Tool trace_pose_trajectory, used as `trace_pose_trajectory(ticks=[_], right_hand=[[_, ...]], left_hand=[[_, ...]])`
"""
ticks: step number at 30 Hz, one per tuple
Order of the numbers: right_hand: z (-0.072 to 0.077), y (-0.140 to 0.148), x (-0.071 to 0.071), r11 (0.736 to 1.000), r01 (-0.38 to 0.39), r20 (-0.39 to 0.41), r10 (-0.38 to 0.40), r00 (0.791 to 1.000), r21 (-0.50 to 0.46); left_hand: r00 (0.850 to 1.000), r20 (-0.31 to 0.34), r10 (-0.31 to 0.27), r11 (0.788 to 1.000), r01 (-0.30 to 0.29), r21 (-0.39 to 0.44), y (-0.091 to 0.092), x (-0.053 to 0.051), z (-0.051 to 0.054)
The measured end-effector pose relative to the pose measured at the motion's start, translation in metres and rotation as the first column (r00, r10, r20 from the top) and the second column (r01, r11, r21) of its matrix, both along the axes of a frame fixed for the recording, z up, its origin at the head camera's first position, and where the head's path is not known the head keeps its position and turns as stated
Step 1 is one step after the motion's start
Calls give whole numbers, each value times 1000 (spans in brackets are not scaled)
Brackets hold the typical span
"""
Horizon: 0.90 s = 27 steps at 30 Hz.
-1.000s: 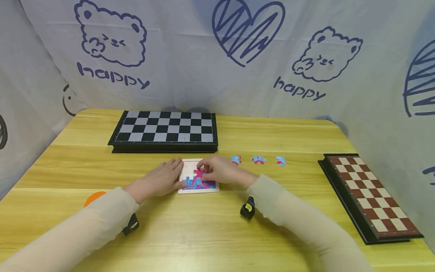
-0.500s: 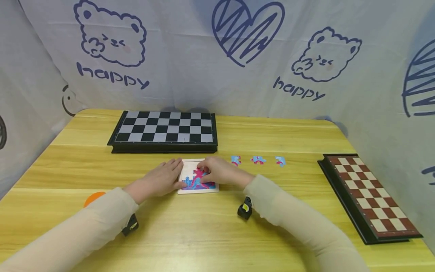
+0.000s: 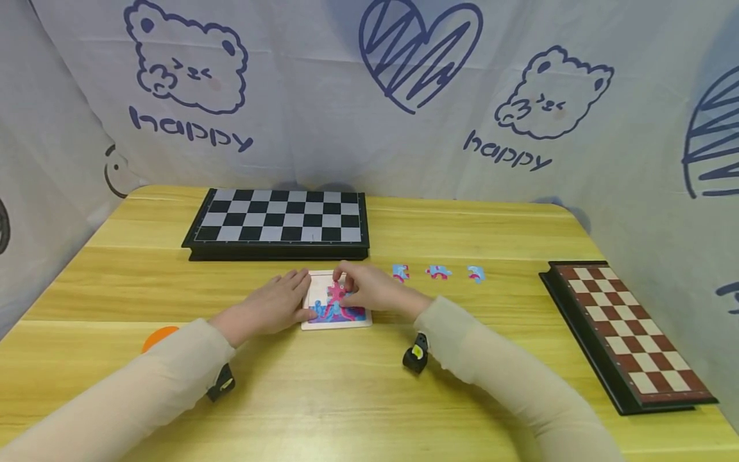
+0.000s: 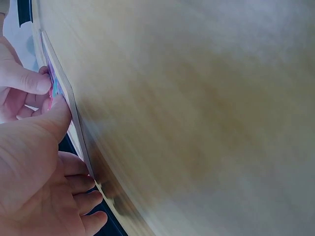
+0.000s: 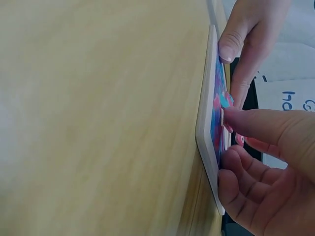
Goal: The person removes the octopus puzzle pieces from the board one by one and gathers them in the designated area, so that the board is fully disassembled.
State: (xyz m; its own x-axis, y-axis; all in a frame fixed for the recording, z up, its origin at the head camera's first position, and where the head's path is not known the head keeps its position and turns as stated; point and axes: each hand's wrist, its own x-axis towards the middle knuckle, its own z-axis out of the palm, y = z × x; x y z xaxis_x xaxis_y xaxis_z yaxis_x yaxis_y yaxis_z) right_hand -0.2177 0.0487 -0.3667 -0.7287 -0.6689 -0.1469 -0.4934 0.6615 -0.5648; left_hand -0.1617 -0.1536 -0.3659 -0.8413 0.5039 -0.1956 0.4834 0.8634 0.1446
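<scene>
A shallow white puzzle tray [image 3: 337,326] lies mid-table, its lower part filled with blue, purple and pink pieces. My right hand [image 3: 378,292] pinches a pink puzzle piece [image 3: 337,294] with eyes on it between thumb and index finger, over the tray's middle. In the right wrist view, that piece [image 5: 239,139] is tilted up from the tray and partly hidden by the fingers. My left hand [image 3: 274,303] rests along the tray's left edge, fingers fairly straight. Its thumb [image 4: 60,115] lies on the tray's near left corner.
Three loose puzzle pieces lie in a row right of the tray, the middle one [image 3: 439,272] blue and pink. Behind stands a black-and-white chessboard box [image 3: 277,218]. A brown-and-cream chessboard box [image 3: 641,327] is at right. An orange object [image 3: 158,337] shows behind the left sleeve.
My right index finger has lifted slightly, and the pink piece now shows more of its face with the eyes. The left hand and tray have stayed in place.
</scene>
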Motion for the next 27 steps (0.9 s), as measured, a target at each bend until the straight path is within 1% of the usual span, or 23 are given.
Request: trace_pose_trajectory(ticks=[5,7,14,19,23,27], right_hand=[[-1,4,-1,993,27,46,-21,999,-119],[-2,5,-1,988,43,56,-35,998,-148],[-5,7,-3,979,84,67,-72,995,-188],[-3,12,-2,964,123,118,-98,988,-236],[1,21,-1,952,153,151,-116,982,-265],[4,38,-1,939,182,186,-131,974,-292]], left_hand=[[1000,-2,2,1000,-2,-1,0,0,-1],[1000,-3,3,1000,-3,-1,0,0,-1],[1000,-2,7,1000,-7,-2,1,0,0],[1000,2,8,1000,-8,-1,1,0,1],[1000,5,9,1000,-9,-1,1,1,1],[1000,6,6,1000,-6,1,2,1,1]])
